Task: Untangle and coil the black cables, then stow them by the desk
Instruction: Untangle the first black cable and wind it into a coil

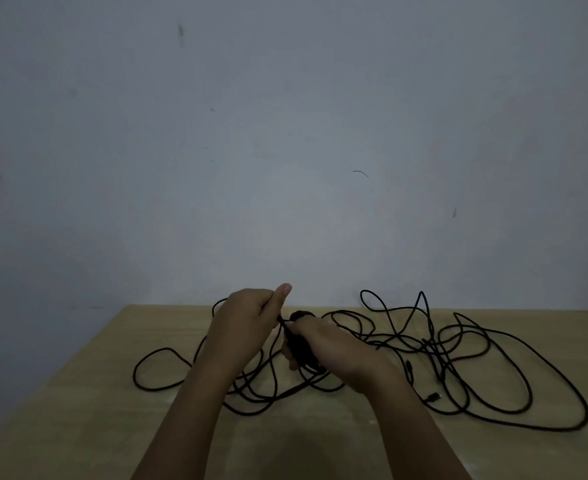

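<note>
Black coil [301, 351] apparently gripped, right hand [334, 348].

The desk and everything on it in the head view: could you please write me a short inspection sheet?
Surface: light wooden desk, set against the wall.
Job's things: coiled bundle of black cable held between both hands; not yet stowed.
Clutter: nothing seen.
Hands: left hand pinches a strand running into the bundle, thumb up; right hand grips the bundle.
Cables: loose black cables sprawl tangled across the desk, mostly right of the hands, one loop to the left; a connector end lies near the right forearm.
Surroundings: plain grey wall with scuffs; dim light.
</note>
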